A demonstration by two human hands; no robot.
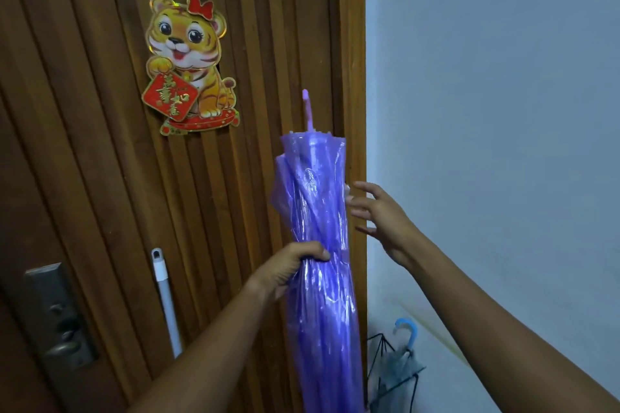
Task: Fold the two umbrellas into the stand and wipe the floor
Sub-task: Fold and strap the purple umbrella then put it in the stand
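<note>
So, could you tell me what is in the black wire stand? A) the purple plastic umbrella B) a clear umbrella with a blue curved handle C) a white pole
B: the clear umbrella with a blue curved handle sits inside the black wire stand.

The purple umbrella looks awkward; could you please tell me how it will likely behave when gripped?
The purple umbrella is likely stiff lengthwise: it stands upright, gripped only by the left hand. Its glossy plastic canopy bulges loosely above that grip, so it may feel slippery and unfurl. It seems light for its size.
</note>
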